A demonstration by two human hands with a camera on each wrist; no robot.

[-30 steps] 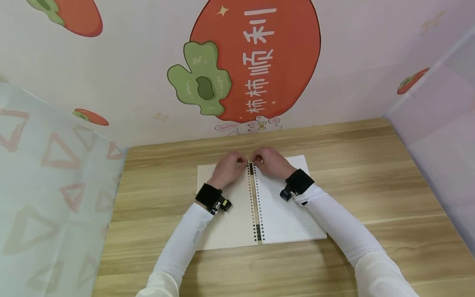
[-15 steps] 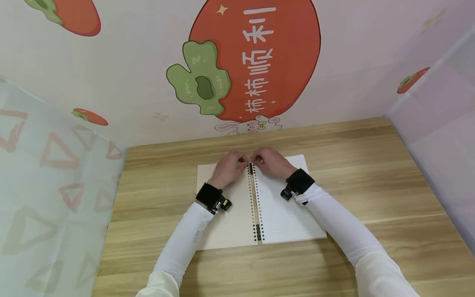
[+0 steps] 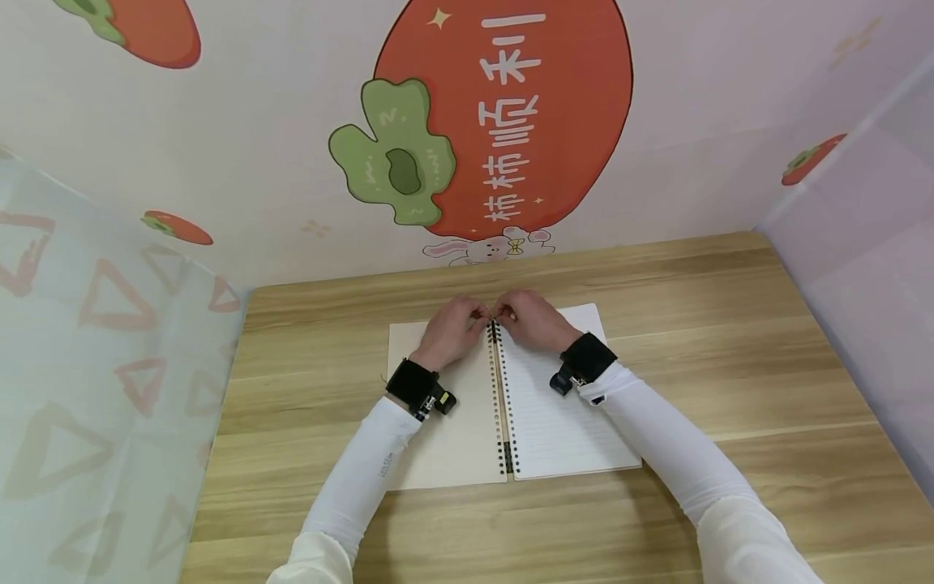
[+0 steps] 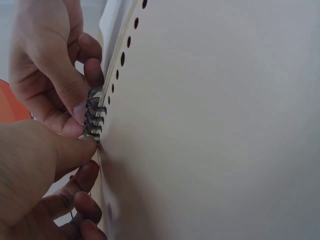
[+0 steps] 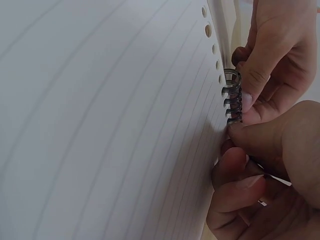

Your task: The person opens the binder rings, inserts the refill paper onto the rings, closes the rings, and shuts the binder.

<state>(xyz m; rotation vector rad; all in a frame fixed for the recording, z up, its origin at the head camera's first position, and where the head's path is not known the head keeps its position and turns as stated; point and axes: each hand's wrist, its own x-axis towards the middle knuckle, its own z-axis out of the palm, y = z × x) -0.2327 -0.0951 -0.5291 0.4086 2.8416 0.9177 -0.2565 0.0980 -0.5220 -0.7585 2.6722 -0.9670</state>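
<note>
A loose-leaf notebook lies open on the table, its lined pages (image 3: 569, 430) on the right and a plain cream cover (image 3: 452, 454) on the left. Punched holes run down both inner edges. Two short black binding combs join the halves, the upper comb (image 4: 94, 115) at the far end and the lower comb (image 3: 507, 457) at the near end. My left hand (image 3: 448, 332) pinches the upper comb between thumb and curled fingers. From the other side, my right hand (image 3: 536, 320) pinches the same comb, fingertips close to the left ones. Dark curved rings pass through the holes there.
The wooden table (image 3: 314, 365) meets a back wall (image 3: 284, 162) printed with persimmons and lettering. Side panels stand at left (image 3: 117, 405) and right (image 3: 876, 268). Each wrist wears a black strap (image 3: 411, 387) with a small camera.
Both hands stay at the upper comb; their fingertips have drawn slightly closer together over it. The notebook lies in nearly the same place.
</note>
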